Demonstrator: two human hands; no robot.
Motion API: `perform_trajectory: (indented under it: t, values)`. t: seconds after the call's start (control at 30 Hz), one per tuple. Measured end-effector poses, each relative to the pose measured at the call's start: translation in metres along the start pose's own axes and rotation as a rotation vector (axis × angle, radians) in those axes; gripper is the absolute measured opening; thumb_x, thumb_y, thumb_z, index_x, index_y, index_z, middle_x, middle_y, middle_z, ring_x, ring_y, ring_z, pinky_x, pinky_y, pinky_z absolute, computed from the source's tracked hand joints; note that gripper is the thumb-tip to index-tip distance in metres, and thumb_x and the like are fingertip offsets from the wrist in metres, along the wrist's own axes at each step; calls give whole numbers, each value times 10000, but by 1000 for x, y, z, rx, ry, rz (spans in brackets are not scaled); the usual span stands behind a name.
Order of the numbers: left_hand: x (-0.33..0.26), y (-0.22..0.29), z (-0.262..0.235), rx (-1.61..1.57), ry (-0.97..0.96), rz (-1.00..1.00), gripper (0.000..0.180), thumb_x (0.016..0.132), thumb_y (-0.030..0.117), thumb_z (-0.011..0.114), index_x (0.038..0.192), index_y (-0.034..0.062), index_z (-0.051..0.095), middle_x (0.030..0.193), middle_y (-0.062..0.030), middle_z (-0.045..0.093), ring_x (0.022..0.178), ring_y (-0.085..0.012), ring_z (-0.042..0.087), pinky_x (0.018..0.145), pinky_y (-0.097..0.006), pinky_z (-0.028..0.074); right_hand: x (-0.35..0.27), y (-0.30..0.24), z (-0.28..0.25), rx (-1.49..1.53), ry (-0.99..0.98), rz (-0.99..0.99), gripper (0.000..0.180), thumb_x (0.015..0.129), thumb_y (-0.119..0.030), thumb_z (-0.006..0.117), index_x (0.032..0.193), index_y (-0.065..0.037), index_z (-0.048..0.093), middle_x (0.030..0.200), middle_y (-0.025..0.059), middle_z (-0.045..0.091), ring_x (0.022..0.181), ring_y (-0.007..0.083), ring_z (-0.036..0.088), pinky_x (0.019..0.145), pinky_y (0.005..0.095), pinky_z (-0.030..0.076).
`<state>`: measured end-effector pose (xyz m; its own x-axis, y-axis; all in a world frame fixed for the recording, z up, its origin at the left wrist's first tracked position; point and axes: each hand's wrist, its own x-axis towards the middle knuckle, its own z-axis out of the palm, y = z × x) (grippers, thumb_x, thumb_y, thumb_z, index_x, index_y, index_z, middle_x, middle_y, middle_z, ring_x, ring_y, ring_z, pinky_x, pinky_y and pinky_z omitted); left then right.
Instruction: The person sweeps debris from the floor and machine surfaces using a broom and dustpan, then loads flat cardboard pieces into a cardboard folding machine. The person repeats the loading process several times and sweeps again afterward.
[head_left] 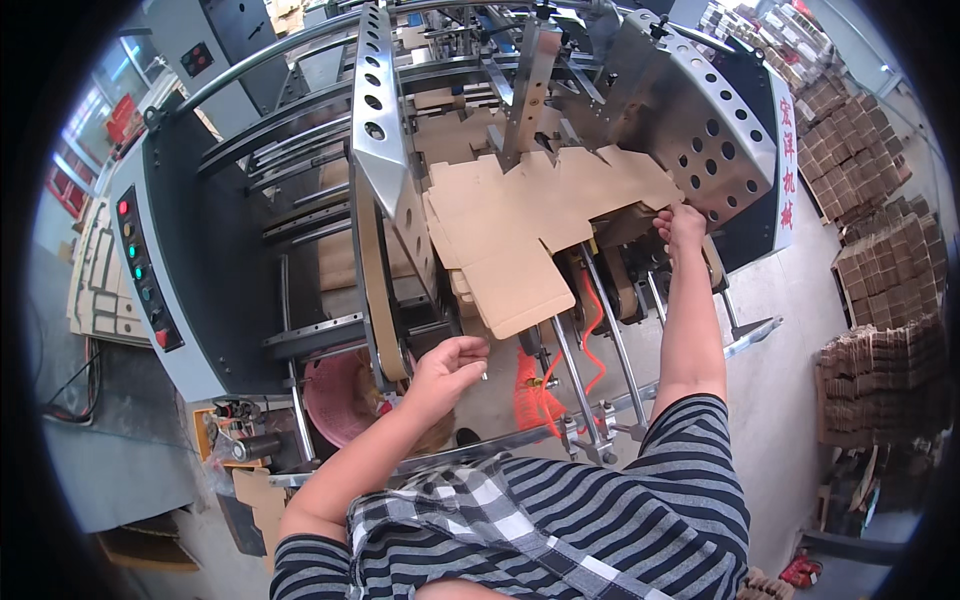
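A stack of flat brown cardboard blanks (pixel 545 205) with notched edges lies in the feed end of a machine, between two perforated metal side plates. My right hand (pixel 682 228) is closed on the right edge of the blanks, thumb and fingers pinching it near the right side plate (pixel 715 150). Below the blanks' near corner hangs my left hand (pixel 447 375), apart from the cardboard, its fingers loosely bent and no cardboard in them. The left side plate (pixel 372 100) rises beyond that hand.
Steel rods (pixel 590 370) and a coiled orange air hose (pixel 535 395) sit under the blanks. A pink basket (pixel 338 395) stands low on the left, near a panel of buttons (pixel 143 275). Bundled cardboard stacks (pixel 880 260) line the right side.
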<state>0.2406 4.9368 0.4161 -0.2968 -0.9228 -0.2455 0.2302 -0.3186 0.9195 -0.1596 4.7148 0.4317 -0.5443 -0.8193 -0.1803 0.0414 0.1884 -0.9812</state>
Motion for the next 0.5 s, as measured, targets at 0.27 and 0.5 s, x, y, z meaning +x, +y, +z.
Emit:
perform_trajectory:
  t: [0.27, 0.5]
  values:
    - [11, 19, 17, -35, -259, 16, 406, 808, 12, 580, 1200, -3, 474, 1156, -85, 538, 1002, -180, 569, 868, -306, 447, -11, -11, 16, 3, 60, 72, 172, 860, -194, 518, 824, -31, 557, 694, 68, 607, 522, 142, 588, 426, 226, 443]
    - [25, 47, 3, 9, 60, -12, 326, 836, 79, 573, 1142, -10, 499, 1061, -87, 585, 924, -151, 578, 830, -278, 458, -15, 1, 11, -526, -64, -63, 210, 784, -175, 534, 706, 11, 590, 623, 107, 609, 433, 155, 579, 385, 261, 443]
